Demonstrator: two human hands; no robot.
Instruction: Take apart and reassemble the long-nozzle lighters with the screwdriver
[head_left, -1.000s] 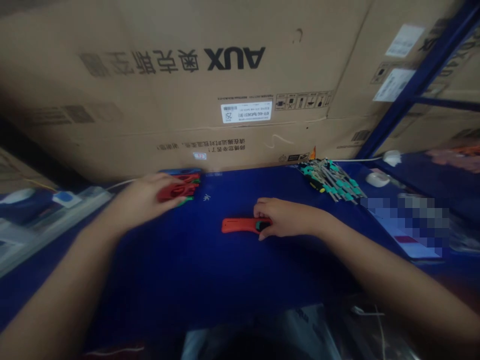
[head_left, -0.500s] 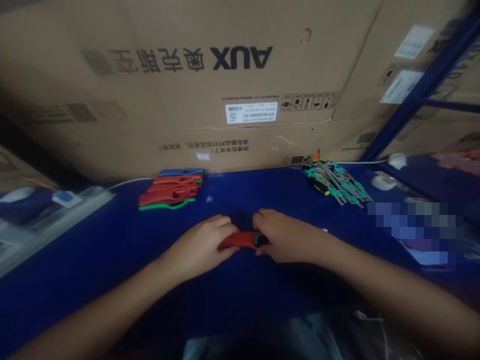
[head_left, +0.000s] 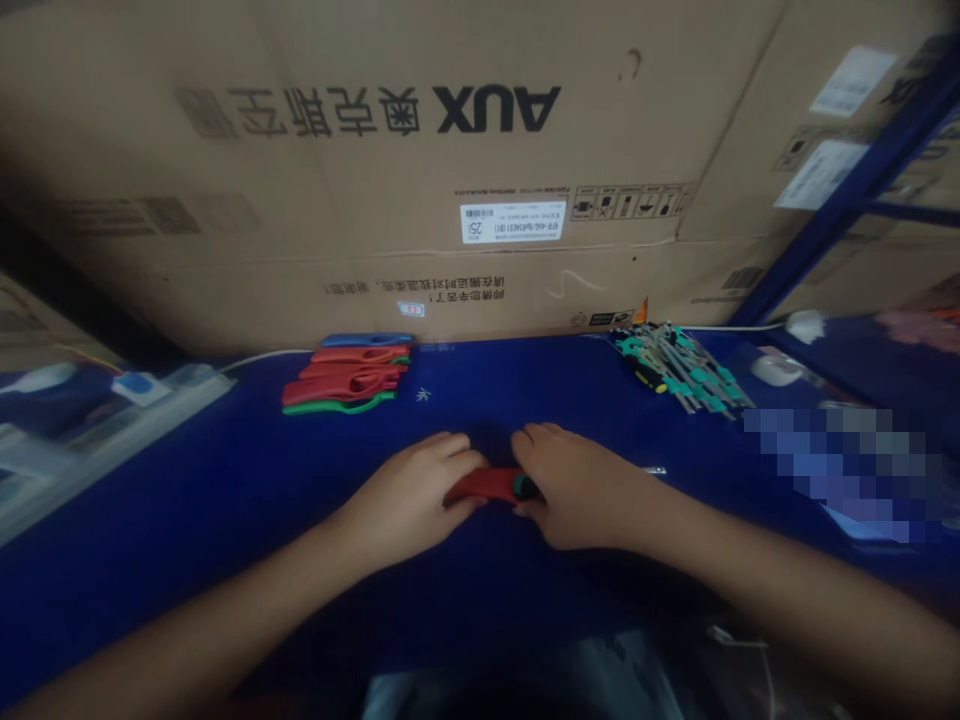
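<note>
A red plastic tool handle (head_left: 486, 485) lies on the blue table top (head_left: 225, 500) in the middle of the view. My left hand (head_left: 409, 495) is closed around its left end. My right hand (head_left: 574, 485) grips its right end, where a small dark green part shows. A thin metal tip (head_left: 654, 470) pokes out to the right of my right hand. Most of the handle is hidden under my fingers.
A stack of red, green and blue handles (head_left: 349, 375) lies at the back left. A heap of green-handled screwdrivers (head_left: 682, 370) sits at the back right. A big AUX cardboard box (head_left: 450, 160) stands behind. Clear plastic packets (head_left: 97, 420) lie at the left.
My left hand left the stack of handles at the back left and came to the red handle in the middle. Both hands now hold it, a little nearer to me.
</note>
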